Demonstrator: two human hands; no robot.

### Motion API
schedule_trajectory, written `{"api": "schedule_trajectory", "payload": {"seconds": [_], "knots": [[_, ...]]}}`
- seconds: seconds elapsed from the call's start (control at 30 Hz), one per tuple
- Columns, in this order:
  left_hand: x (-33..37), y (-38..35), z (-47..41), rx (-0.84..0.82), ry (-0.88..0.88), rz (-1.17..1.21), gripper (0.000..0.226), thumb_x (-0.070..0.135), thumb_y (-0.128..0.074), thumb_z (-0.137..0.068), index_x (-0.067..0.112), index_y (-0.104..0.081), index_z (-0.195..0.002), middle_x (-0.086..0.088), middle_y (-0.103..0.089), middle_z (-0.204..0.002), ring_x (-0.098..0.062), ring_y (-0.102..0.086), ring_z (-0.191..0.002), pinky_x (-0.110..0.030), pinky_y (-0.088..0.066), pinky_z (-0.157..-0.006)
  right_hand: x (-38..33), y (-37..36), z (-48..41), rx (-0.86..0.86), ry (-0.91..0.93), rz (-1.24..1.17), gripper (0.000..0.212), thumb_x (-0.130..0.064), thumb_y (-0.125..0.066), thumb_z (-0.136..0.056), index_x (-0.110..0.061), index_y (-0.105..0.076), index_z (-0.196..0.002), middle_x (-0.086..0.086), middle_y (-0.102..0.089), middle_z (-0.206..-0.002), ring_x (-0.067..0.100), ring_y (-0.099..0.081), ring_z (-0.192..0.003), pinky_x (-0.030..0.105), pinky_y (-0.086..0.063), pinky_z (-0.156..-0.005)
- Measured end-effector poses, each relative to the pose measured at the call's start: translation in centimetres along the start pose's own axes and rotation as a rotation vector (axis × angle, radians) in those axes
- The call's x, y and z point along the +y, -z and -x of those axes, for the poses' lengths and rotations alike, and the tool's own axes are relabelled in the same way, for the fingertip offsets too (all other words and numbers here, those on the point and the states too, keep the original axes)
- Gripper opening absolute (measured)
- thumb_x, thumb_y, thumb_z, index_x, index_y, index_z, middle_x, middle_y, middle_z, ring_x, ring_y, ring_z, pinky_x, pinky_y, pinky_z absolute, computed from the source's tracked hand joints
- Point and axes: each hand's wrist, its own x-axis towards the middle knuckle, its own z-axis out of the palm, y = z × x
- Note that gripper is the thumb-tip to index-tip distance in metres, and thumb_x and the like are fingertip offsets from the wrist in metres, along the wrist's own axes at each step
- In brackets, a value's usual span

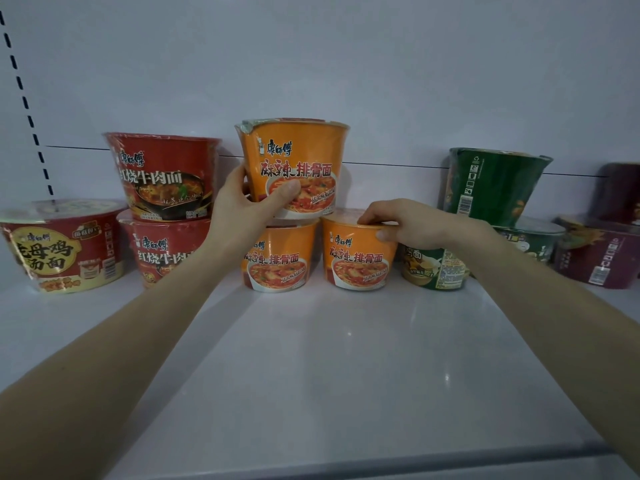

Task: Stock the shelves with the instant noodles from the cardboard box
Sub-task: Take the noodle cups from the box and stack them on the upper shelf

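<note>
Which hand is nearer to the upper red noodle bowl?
Left. The left hand grips the upper orange bowl just right of the upper red noodle bowl; the right hand holds the lower right orange bowl, farther right.

On the white shelf board, at frame centre, a lower-left orange paper noodle bowl and a lower-right orange paper noodle bowl are standing side by side. An upper orange paper noodle bowl is sitting on the left one. Two red noodle bowls are standing stacked just left, with a red-and-yellow noodle bowl at the left edge. Green noodle bowls are standing stacked to the right, before maroon noodle bowls at the right edge.
</note>
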Motion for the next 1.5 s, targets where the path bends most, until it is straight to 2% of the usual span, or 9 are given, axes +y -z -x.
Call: {"api": "schedule_trajectory", "payload": {"seconds": [0.2,0.47,0.63,0.87,1.07,1.2,1.3,1.37,1.5], "knots": [[0.0,0.0,0.1,0.002,0.016,0.009,0.067,0.048,-0.067,-0.07,0.019,-0.048,-0.126,0.005,-0.062,-0.116,-0.009,-0.061,-0.101,-0.024,-0.051,-0.079,-0.3,-0.2,0.2,0.022,0.022,-0.012,0.03,-0.012,-0.052,-0.092,-0.013,-0.054,-0.123,0.004,-0.055,-0.127,0.018,-0.049,-0.119,0.024,-0.037,-0.091],[-0.1,0.2,0.1,0.001,0.019,0.011,0.072,0.053,-0.066,-0.064,0.021,-0.047,-0.126,0.004,-0.061,-0.119,-0.011,-0.061,-0.103,-0.032,-0.052,-0.086,-0.9,0.0,-0.1,0.008,0.027,0.135,0.033,-0.009,-0.049,-0.093,-0.013,-0.052,-0.126,0.007,-0.053,-0.132,0.022,-0.047,-0.122,0.029,-0.037,-0.096],[-0.2,0.1,0.0,0.004,-0.006,0.01,0.061,0.043,-0.067,-0.075,0.019,-0.048,-0.127,0.003,-0.062,-0.119,-0.009,-0.061,-0.102,-0.026,-0.052,-0.083,-0.8,-0.1,-0.2,0.02,0.016,0.109,0.032,-0.008,-0.049,-0.094,-0.014,-0.052,-0.125,0.007,-0.053,-0.131,0.023,-0.047,-0.121,0.028,-0.037,-0.093],[0.1,-0.1,0.1,0.002,-0.026,0.002,0.061,0.044,-0.065,-0.075,0.019,-0.047,-0.128,0.004,-0.061,-0.119,-0.011,-0.06,-0.104,-0.024,-0.051,-0.082,-0.9,-0.8,-0.1,0.028,-0.008,0.103,0.031,-0.011,-0.046,-0.095,-0.016,-0.049,-0.126,0.007,-0.051,-0.133,0.025,-0.047,-0.121,0.033,-0.04,-0.096],[0.3,-0.2,0.4,-0.01,-0.018,0.014,0.063,0.046,-0.066,-0.074,0.019,-0.047,-0.128,0.004,-0.061,-0.118,-0.009,-0.061,-0.102,-0.023,-0.051,-0.081,-1.0,-0.8,0.0,0.027,-0.025,0.068,0.034,-0.011,-0.046,-0.095,-0.016,-0.047,-0.128,0.007,-0.05,-0.134,0.024,-0.047,-0.121,0.027,-0.038,-0.089],[0.9,-0.2,0.8,-0.034,-0.029,0.017,0.07,0.051,-0.064,-0.067,0.02,-0.048,-0.127,0.005,-0.062,-0.117,-0.007,-0.061,-0.1,-0.022,-0.051,-0.08,-0.9,-0.5,0.6,0.12,-0.036,-0.071,0.04,-0.009,-0.05,-0.089,-0.014,-0.05,-0.129,0.006,-0.051,-0.135,0.02,-0.048,-0.123,0.025,-0.038,-0.094],[1.5,-0.1,1.0,-0.051,-0.03,0.026,0.069,0.05,-0.064,-0.067,0.02,-0.048,-0.127,0.006,-0.062,-0.117,-0.009,-0.061,-0.101,-0.026,-0.052,-0.082,-2.0,1.2,1.4,0.433,0.001,-0.39,0.041,-0.006,-0.05,-0.091,-0.012,-0.048,-0.131,0.006,-0.052,-0.135,0.015,-0.05,-0.12,0.026,-0.038,-0.101],[1.9,-0.2,1.0,-0.058,-0.039,0.024,0.067,0.05,-0.064,-0.067,0.021,-0.049,-0.125,0.008,-0.063,-0.113,-0.006,-0.062,-0.098,-0.022,-0.052,-0.079,-3.1,2.9,1.9,0.562,0.056,-0.589,0.039,-0.018,-0.052,-0.093,-0.018,-0.047,-0.132,0.003,-0.051,-0.134,0.012,-0.049,-0.118,0.031,-0.043,-0.1],[2.7,-0.7,1.1,-0.097,-0.063,0.059,0.052,0.045,-0.063,-0.072,0.025,-0.049,-0.118,0.018,-0.061,-0.1,0.0,-0.062,-0.089,-0.011,-0.053,-0.066,-5.3,5.0,1.7,0.453,0.129,-0.662,0.045,-0.042,-0.054,-0.089,-0.031,-0.042,-0.131,-0.009,-0.047,-0.126,0.01,-0.046,-0.117,0.025,-0.046,-0.083]]}}
